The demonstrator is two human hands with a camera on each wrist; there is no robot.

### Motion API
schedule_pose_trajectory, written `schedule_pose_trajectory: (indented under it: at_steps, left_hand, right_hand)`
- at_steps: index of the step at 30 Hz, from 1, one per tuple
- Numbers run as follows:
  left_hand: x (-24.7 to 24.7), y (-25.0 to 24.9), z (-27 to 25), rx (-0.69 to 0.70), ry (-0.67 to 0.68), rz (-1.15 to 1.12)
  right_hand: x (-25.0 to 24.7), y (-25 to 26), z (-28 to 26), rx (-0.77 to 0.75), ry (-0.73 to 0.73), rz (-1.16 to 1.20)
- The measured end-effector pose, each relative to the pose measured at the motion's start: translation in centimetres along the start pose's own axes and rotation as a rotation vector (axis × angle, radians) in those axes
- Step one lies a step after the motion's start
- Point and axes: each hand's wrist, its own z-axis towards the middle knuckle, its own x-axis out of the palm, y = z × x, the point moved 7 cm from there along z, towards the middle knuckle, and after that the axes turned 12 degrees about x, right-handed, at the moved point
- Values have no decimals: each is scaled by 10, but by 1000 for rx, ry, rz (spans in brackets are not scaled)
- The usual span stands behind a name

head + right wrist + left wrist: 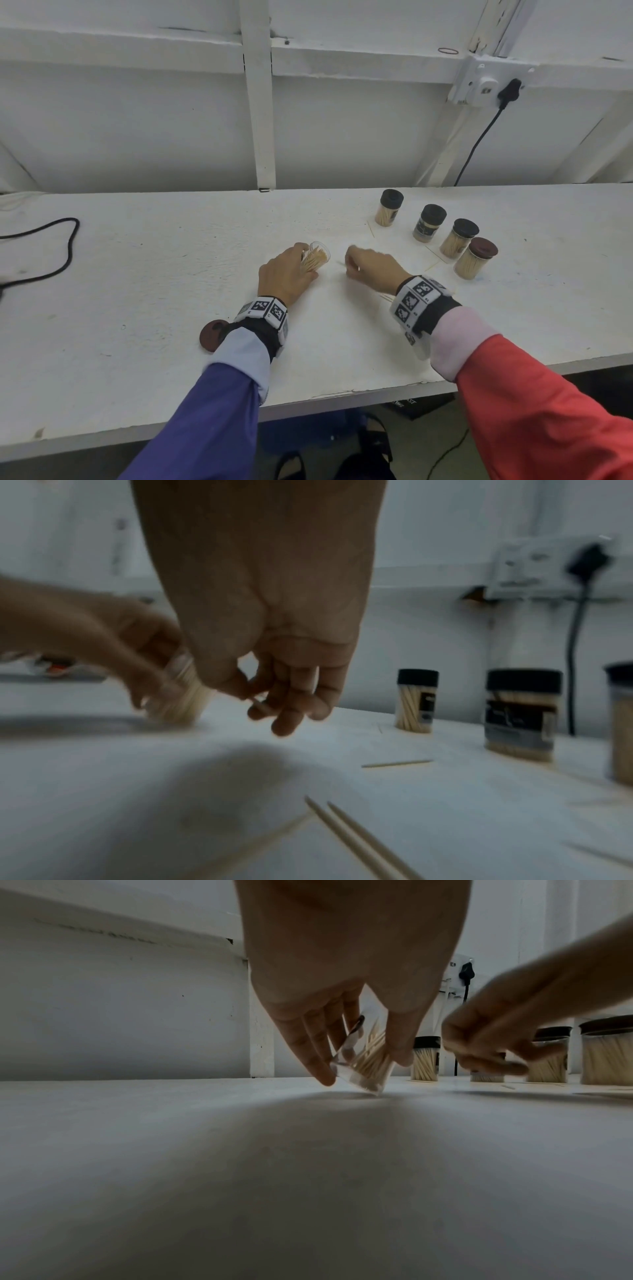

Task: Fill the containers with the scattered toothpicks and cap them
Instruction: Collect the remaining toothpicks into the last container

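Observation:
My left hand [298, 270] grips an uncapped clear container [315, 257] packed with toothpicks, tilted with its mouth toward the right; its lower corner touches the table [368, 1081]. Just right of it, my right hand [350, 265] hovers low over the table and pinches a toothpick [256, 702] between thumb and fingertips. A red-brown lid [209, 336] lies by my left wrist. Several capped, filled containers [430, 223] stand in a diagonal row at the right, one with a red-brown cap [476, 257]. Loose toothpicks [397, 763] lie on the table, some near my right wrist [387, 297].
The white table [137, 308] runs to a front edge [342, 401] close to me and meets a white wall behind. A black cable [68, 246] loops at the far left. A wall socket with a black plug [510, 89] sits up at the right.

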Motion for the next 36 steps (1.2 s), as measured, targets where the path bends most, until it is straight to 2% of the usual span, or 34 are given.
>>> schedule_pose_trajectory:
  at_steps: [2,4,7,9,12,15,19,21,23,25,29,33,36]
  left_hand:
    - [-1,-1,0,4,6,10]
    - [-2,-3,0,9,8,19]
    - [-2,-6,1,23,19,9]
    - [0,-9,1,42,40,-9]
    - [1,-10,0,51,40,-36]
    - [1,-7,1,41,29,-42]
    - [3,-6,1,40,35,-52]
    - [4,-4,1,34,34,-63]
    - [5,-4,2,32,35,-66]
    - [5,-4,3,32,34,-61]
    - [6,-3,3,33,31,-61]
    - [6,-2,3,29,30,-71]
    - [6,-2,2,30,23,-72]
  right_hand:
    - [-19,-4,8,29,-96,221]
    - [-32,1,13,2,-104,347]
    - [-35,21,18,-98,-49,251]
    - [-35,32,19,-147,-68,152]
    - [-43,35,19,-176,-86,359]
    - [-48,12,19,-111,-70,501]
    - [-22,-34,11,53,196,210]
    - [-8,-60,-2,147,260,60]
    - [3,-77,-16,196,289,8]
    - [10,-85,-25,210,253,36]
    - [10,-91,-32,243,70,51]
    - [8,-83,-38,247,40,-69]
    - [9,-79,-40,243,69,-86]
